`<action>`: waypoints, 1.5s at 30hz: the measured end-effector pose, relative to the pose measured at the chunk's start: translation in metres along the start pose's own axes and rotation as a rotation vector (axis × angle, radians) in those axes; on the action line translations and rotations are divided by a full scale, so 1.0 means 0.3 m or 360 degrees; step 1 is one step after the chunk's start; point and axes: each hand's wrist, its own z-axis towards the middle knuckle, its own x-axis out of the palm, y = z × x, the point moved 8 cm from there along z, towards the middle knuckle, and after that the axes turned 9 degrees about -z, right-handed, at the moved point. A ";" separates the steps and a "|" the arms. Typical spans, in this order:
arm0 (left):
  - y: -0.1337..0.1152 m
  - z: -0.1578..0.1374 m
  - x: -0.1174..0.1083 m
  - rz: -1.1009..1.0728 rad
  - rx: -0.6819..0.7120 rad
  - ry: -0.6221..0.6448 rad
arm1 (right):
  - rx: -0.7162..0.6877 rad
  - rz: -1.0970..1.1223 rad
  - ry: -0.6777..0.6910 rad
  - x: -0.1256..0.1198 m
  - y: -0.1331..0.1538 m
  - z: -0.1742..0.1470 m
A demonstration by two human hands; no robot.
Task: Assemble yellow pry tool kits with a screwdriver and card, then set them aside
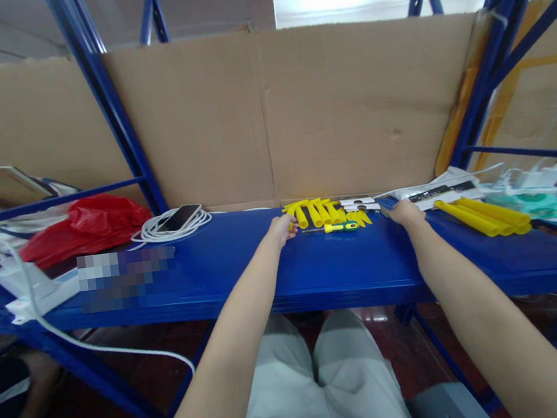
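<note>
My left hand (283,229) is beside the left end of a row of yellow tubes (315,214), its fingers curled closed. Whatever it may hold is too small to make out. A screwdriver (341,227) with a yellow and green handle lies in front of the tubes, its shaft toward my left hand. My right hand (406,212) is at the right of this group, with fingers pressed together. Something small and thin seems to be at its fingertips, but I cannot name it. Between the hands are small flat yellow pieces (359,218) and white-and-black packs (358,204).
On the blue table (224,262), larger yellow tubes (483,216) lie at right, near a teal bag (532,205). At left are a phone (181,217) on a coiled white cable (153,231) and a red plastic bag (94,223). A cardboard panel (198,124) stands behind.
</note>
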 end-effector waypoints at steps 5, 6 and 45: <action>-0.025 -0.025 0.002 -0.0253 0.0008 0.0026 | 0.0157 -0.0154 0.0149 0.010 -0.002 -0.031; -0.036 -0.030 0.000 -0.0314 0.0047 0.0023 | 0.0155 -0.0161 0.0157 0.008 0.002 -0.036; -0.120 -0.081 -0.014 -0.0446 0.0534 -0.0128 | 0.0210 0.0039 -0.0081 -0.024 -0.012 -0.019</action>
